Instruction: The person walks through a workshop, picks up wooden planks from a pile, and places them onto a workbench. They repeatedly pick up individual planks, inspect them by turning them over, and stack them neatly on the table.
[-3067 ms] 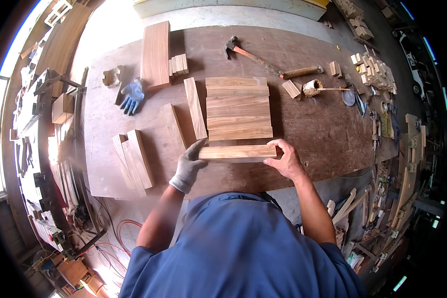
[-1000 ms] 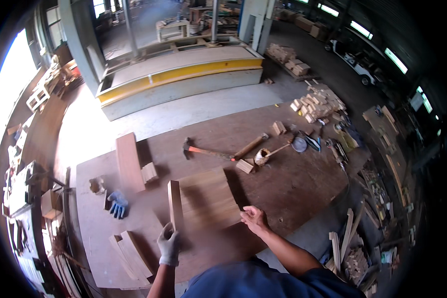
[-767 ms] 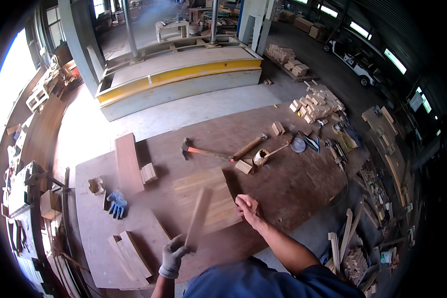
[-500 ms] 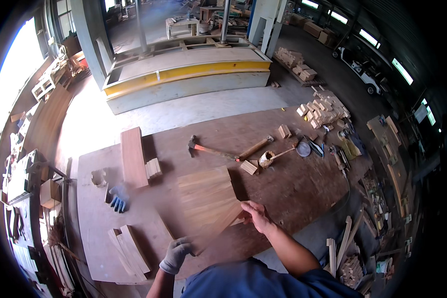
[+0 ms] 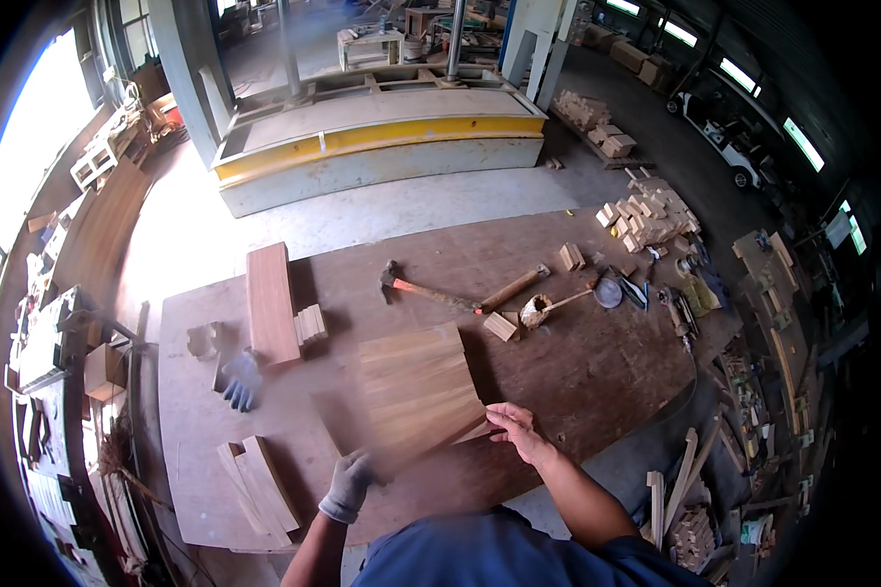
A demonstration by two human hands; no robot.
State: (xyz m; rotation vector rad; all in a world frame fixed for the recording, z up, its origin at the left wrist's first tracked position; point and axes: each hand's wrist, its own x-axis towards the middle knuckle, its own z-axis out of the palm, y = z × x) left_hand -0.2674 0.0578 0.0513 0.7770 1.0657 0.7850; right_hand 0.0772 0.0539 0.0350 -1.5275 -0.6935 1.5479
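Observation:
A stack of light-brown wooden boards [image 5: 416,377] lies in front of me at the middle of the table. Along its near side, both my hands are at the ends of one board [image 5: 431,440], blurred towards its left. My left hand [image 5: 349,486], in a grey glove, closes on the left end. Bare, my right hand [image 5: 519,432] pinches the right end at the near corner, where a thin strip shows below. The board now rests low, almost level with the stack.
Left are a reddish plank [image 5: 272,303], small blocks [image 5: 310,324], a blue-grey glove [image 5: 239,380] and more strips [image 5: 260,489]. Beyond the stack lie a hammer [image 5: 426,293], a mallet [image 5: 511,290] and a glue pot with brush [image 5: 535,311]. Block piles [image 5: 648,215] and tools [image 5: 677,313] sit right.
The board has been lowered from a tilt to lie almost flat against the stack. My right hand has shifted slightly to the right and its fingers have straightened somewhat. The view has moved slightly.

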